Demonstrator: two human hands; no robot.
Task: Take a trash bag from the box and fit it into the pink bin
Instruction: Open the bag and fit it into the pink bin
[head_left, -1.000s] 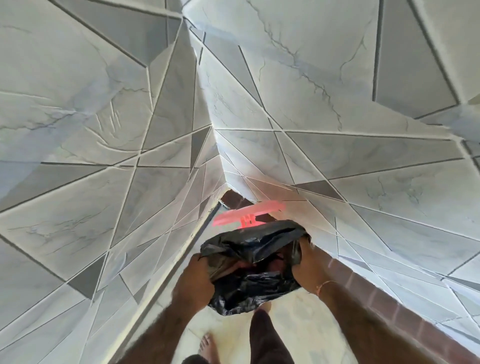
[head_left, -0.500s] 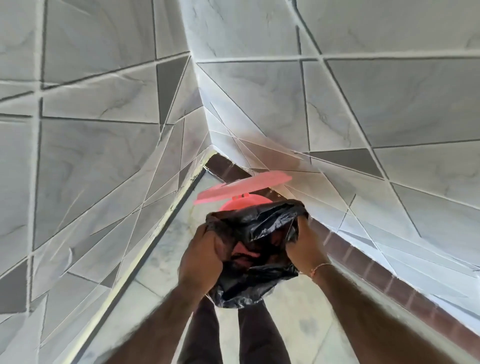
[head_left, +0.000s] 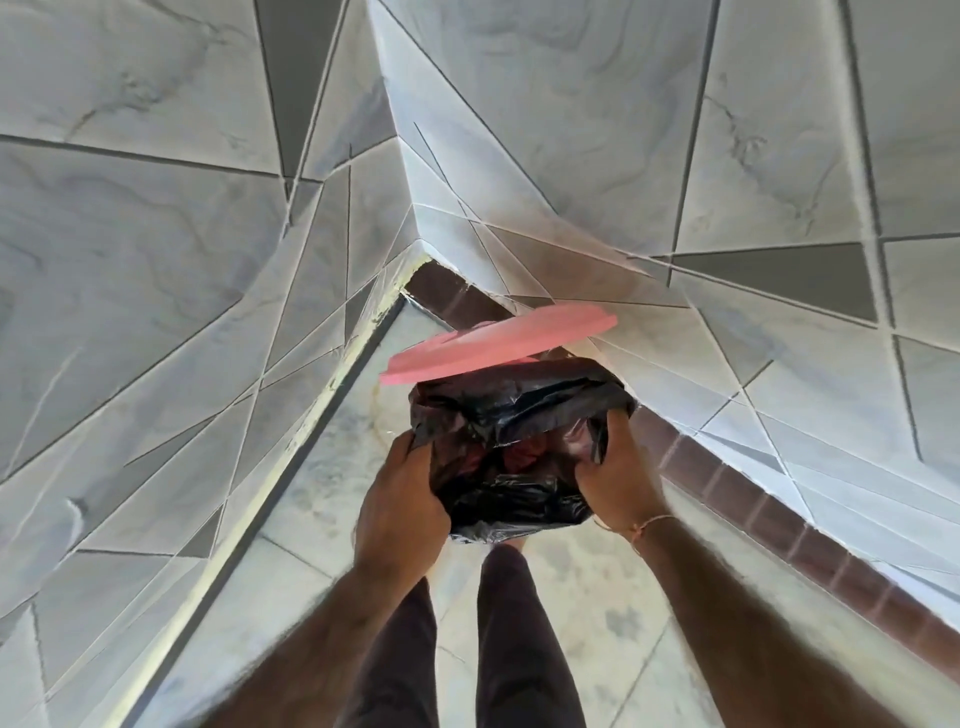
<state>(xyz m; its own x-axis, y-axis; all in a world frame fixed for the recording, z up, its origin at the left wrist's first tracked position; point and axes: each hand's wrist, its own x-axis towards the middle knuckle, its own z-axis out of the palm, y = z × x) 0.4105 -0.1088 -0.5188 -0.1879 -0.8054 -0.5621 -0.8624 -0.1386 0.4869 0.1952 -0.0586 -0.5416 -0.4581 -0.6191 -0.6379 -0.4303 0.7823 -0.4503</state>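
Head view, looking down into a tiled corner. At centre frame, a black trash bag (head_left: 511, 431) was stretched over the mouth of the pink bin, whose body was hidden beneath the plastic; only reddish patches showed through the bag's opening. The bin's pink lid (head_left: 498, 343) stood tilted open just above the bag, toward the grey marbled wall tiles (head_left: 571, 130). The left hand (head_left: 400, 499) was closed around the bag's left edge, fingers curled into the plastic. The right hand (head_left: 618, 473), a thin bracelet (head_left: 636, 525) at its wrist, gripped the right edge likewise. Dark trouser legs (head_left: 519, 649) occupied the lower centre, above a pale floor (head_left: 597, 597).
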